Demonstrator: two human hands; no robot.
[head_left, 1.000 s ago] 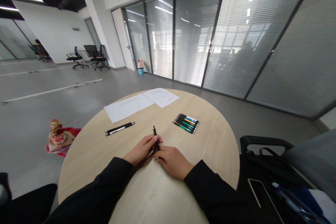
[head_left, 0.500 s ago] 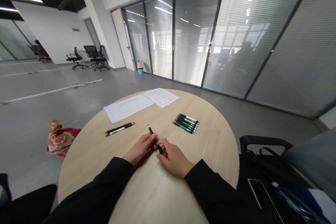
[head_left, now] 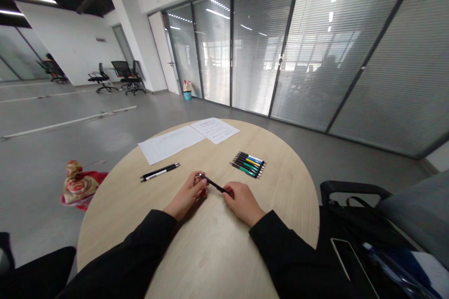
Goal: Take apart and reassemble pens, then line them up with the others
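A black pen [head_left: 214,184] is held between my two hands above the round wooden table [head_left: 210,261]. My left hand [head_left: 189,195] has its fingers closed around the pen's silver tip end. The other end is pinched by my right hand [head_left: 242,200], whose fingertips hide that end. To the left lie two pens side by side, a black pen [head_left: 163,169] and a black-and-white pen [head_left: 159,174]. Beyond my right hand sits a row of several pens [head_left: 248,164] with blue, yellow and green parts.
Two printed paper sheets [head_left: 171,144] lie at the table's far side. On the right, a chair [head_left: 356,189] carries a black bag, a phone [head_left: 352,261] and a blue-and-white package. A red-and-gold bag [head_left: 82,187] is on the left beside the table.
The pen has swung from steep to flatter, nearly crosswise between my hands. My right hand has shifted right with its end, and my left fingers have moved up to the tip end.
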